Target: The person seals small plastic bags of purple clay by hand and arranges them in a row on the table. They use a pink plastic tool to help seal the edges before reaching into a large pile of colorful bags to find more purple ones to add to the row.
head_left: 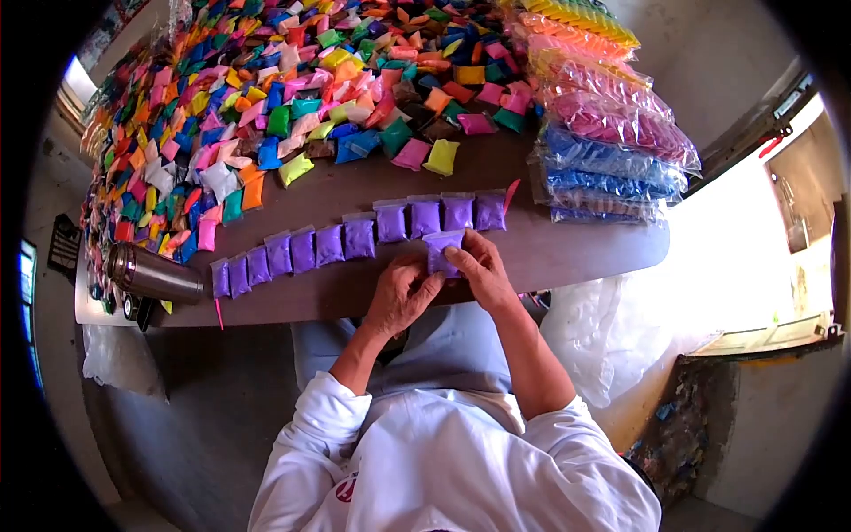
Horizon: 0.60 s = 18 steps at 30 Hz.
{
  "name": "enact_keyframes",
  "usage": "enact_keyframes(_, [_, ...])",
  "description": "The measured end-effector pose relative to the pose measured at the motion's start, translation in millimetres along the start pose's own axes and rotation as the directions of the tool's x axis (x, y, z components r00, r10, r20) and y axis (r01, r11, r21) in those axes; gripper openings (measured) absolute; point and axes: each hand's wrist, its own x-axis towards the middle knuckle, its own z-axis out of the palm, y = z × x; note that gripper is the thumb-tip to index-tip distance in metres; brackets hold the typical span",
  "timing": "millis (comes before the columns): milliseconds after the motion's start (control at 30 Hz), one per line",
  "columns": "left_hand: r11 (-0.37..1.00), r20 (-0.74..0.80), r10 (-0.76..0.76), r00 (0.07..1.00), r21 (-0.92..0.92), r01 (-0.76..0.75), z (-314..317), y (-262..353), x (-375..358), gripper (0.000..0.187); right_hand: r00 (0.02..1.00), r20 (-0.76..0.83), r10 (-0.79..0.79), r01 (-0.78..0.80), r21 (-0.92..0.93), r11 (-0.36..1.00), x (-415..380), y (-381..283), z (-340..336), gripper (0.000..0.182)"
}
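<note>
A small clear packet filled with purple material (441, 250) is between my hands, above the table's front edge. My right hand (483, 270) grips its right side, thumb on the face. At the packet's lower left corner, my left hand (403, 293) is closed, with fingers curled and thumb against it; the fingertips are partly hidden. Just beyond my hands, a curved row of several similar purple packets (358, 238) lies side by side on the brown table (567, 257). A thin red strip (511, 194) shows at the row's right end, and a pink strip (219, 315) at its left end.
A large heap of packets in many colours (292, 97) covers the table's far and left parts. Stacked clear bags of colour-sorted packets (612, 133) stand at the right. A metal flask (155, 273) lies at the left edge. Clear plastic bags (589, 328) hang below the table.
</note>
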Motion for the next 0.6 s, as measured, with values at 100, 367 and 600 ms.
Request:
enact_keyframes(100, [0.998,-0.024,0.063,0.998,0.028,-0.062,1.5,4.0,2.3,0.030,0.997,0.060,-0.050,0.052,-0.033,0.998,0.0,0.8,3.2,0.021])
enact_keyframes(367, [0.985,0.030,0.122,0.992,0.122,-0.125,1.5,-1.0,-1.0,0.035,0.993,0.120,-0.003,0.003,0.003,1.000,-5.2,-1.5,1.9,0.022])
enact_keyframes(600, [0.979,0.023,0.123,0.992,0.159,-0.125,1.7,-1.1,2.2,0.025,0.967,-0.248,-0.050,0.012,-0.155,0.988,-37.3,-14.3,-18.4,0.019])
